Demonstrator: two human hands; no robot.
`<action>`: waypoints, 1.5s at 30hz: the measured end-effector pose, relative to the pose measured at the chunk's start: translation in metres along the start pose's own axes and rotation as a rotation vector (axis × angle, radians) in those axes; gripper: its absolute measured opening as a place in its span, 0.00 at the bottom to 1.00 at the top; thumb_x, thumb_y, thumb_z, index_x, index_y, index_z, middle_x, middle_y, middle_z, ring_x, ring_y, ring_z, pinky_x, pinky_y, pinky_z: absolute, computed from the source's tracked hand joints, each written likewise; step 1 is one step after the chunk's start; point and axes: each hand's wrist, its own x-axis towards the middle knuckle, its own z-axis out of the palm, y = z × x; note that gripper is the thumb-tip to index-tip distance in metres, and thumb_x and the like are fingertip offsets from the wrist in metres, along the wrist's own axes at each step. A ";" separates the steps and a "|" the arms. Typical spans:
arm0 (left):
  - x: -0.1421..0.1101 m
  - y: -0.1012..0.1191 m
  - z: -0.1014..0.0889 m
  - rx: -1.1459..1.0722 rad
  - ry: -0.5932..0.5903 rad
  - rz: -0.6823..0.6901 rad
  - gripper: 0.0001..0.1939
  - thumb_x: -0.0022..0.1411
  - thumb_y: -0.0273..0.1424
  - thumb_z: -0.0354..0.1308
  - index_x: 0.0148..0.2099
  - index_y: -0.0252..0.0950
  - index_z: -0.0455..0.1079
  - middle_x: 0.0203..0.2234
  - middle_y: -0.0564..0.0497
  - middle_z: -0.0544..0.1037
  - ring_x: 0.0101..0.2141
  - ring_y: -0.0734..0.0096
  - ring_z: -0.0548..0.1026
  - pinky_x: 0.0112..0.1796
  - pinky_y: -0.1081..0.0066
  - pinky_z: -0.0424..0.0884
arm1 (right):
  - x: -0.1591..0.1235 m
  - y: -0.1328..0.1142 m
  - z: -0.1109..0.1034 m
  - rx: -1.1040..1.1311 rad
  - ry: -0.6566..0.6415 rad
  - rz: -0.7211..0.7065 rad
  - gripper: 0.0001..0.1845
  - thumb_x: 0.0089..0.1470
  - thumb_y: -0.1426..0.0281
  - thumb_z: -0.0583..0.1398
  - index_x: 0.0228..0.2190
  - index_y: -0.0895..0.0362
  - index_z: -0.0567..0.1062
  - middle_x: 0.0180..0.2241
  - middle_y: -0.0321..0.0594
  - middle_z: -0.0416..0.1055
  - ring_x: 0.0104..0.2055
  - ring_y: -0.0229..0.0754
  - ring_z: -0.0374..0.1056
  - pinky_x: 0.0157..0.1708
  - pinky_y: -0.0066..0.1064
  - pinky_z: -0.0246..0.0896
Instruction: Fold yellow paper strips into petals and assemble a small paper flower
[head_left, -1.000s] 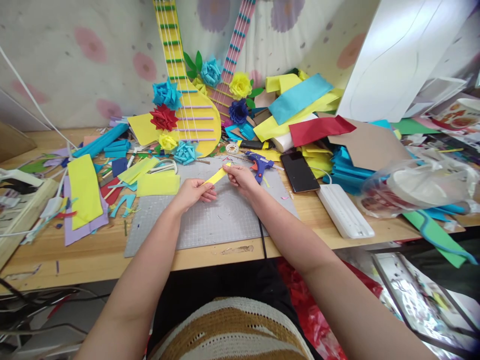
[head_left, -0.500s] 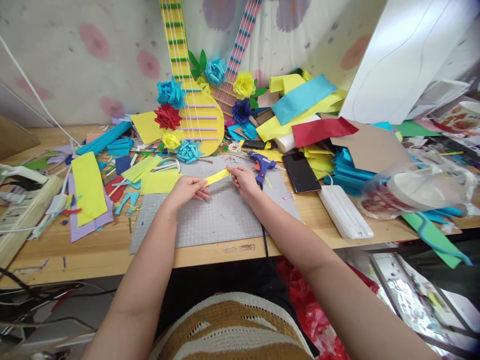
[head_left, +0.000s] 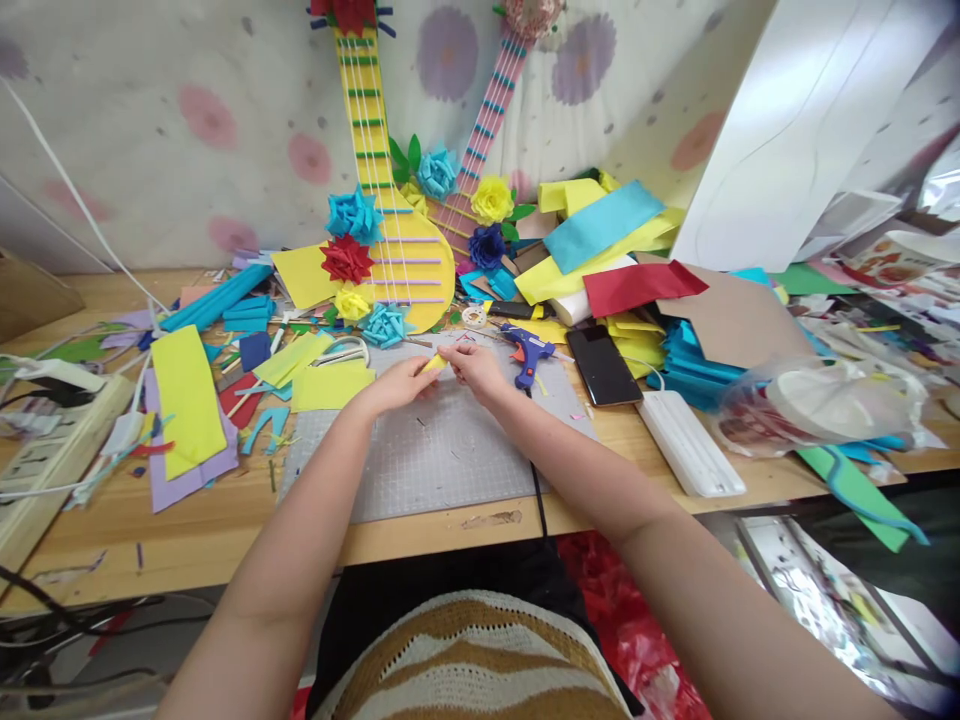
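Between my hands is a yellow paper strip (head_left: 436, 363), mostly covered by my fingers. My left hand (head_left: 405, 382) pinches one end, and my right hand (head_left: 469, 364) grips the other, the two nearly touching. Both are over the grey cutting mat (head_left: 442, 450). Just right of my right hand lies a blue glue gun (head_left: 528, 352), its cord running down across the mat. Yellow paper pieces (head_left: 330, 386) and scissors (head_left: 346, 350) lie to the left of my left hand. Behind stands a yellow paper guitar (head_left: 416, 262) with paper flowers on it.
A black phone (head_left: 603, 364) and a white power bank (head_left: 691, 442) lie at right, near a plastic bag with a cup (head_left: 817, 400). Paper sheets (head_left: 600, 230) pile up behind. A power strip (head_left: 45, 440) sits at far left, with scraps beside it.
My hands have come closer together, so less of the yellow strip shows between them. The camera view has tilted up slightly.
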 end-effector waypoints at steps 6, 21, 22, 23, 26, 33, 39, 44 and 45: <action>-0.001 -0.009 -0.006 -0.075 -0.057 -0.195 0.10 0.53 0.36 0.56 0.28 0.33 0.65 0.16 0.57 0.66 0.17 0.79 0.65 0.21 0.76 0.62 | 0.006 -0.002 0.005 -0.075 0.033 0.021 0.14 0.40 0.62 0.64 0.17 0.58 0.68 0.11 0.26 0.53 0.13 0.27 0.45 0.13 0.23 0.38; -0.004 -0.024 -0.016 -0.391 0.270 -0.193 0.11 0.60 0.36 0.48 0.30 0.34 0.61 0.19 0.56 0.65 0.18 0.80 0.65 0.21 0.77 0.66 | 0.037 -0.002 -0.010 -0.810 0.150 -0.263 0.07 0.48 0.66 0.59 0.25 0.56 0.75 0.23 0.36 0.69 0.26 0.36 0.62 0.27 0.26 0.53; -0.003 -0.027 -0.015 -0.455 0.308 -0.161 0.11 0.60 0.37 0.48 0.31 0.34 0.61 0.19 0.56 0.66 0.19 0.80 0.67 0.24 0.75 0.69 | 0.040 -0.008 -0.015 -0.954 0.175 -0.282 0.08 0.50 0.68 0.57 0.27 0.56 0.75 0.26 0.39 0.71 0.29 0.38 0.64 0.30 0.28 0.55; -0.002 -0.030 -0.014 -0.506 0.344 -0.122 0.12 0.59 0.38 0.49 0.31 0.34 0.60 0.20 0.56 0.67 0.21 0.79 0.69 0.28 0.74 0.71 | 0.044 -0.014 -0.019 -1.074 0.202 -0.282 0.09 0.51 0.68 0.56 0.30 0.56 0.76 0.30 0.41 0.73 0.32 0.40 0.66 0.32 0.29 0.56; 0.001 -0.039 -0.012 -0.558 0.415 0.017 0.15 0.58 0.42 0.50 0.31 0.35 0.60 0.22 0.55 0.69 0.28 0.75 0.73 0.39 0.69 0.71 | 0.060 -0.026 -0.027 -1.331 0.294 -0.277 0.12 0.53 0.69 0.53 0.35 0.57 0.76 0.42 0.49 0.71 0.43 0.47 0.65 0.37 0.33 0.58; 0.007 -0.051 -0.005 -0.249 0.438 0.186 0.16 0.61 0.44 0.43 0.33 0.37 0.61 0.30 0.49 0.75 0.39 0.70 0.74 0.48 0.66 0.65 | 0.088 -0.024 -0.024 -1.517 0.276 -0.151 0.16 0.53 0.72 0.53 0.40 0.65 0.74 0.46 0.58 0.67 0.48 0.52 0.63 0.39 0.35 0.60; 0.023 -0.045 -0.003 -0.009 0.395 0.229 0.16 0.63 0.40 0.40 0.35 0.37 0.63 0.36 0.47 0.76 0.42 0.69 0.72 0.48 0.67 0.63 | 0.080 -0.031 -0.025 -1.416 0.246 -0.282 0.13 0.51 0.70 0.55 0.36 0.62 0.75 0.42 0.52 0.70 0.45 0.47 0.64 0.36 0.30 0.57; 0.046 -0.031 0.007 0.014 0.321 0.252 0.15 0.64 0.37 0.39 0.32 0.36 0.63 0.43 0.45 0.76 0.45 0.69 0.71 0.49 0.68 0.62 | 0.047 -0.023 -0.030 -0.841 0.280 -0.366 0.12 0.48 0.62 0.57 0.25 0.58 0.72 0.25 0.39 0.69 0.29 0.38 0.63 0.29 0.27 0.53; 0.050 -0.028 0.011 0.020 0.319 0.254 0.15 0.64 0.36 0.39 0.33 0.36 0.63 0.43 0.45 0.75 0.45 0.69 0.71 0.49 0.68 0.62 | 0.039 -0.018 -0.032 -0.669 0.298 -0.356 0.14 0.48 0.59 0.56 0.24 0.58 0.71 0.23 0.37 0.67 0.26 0.36 0.61 0.28 0.27 0.53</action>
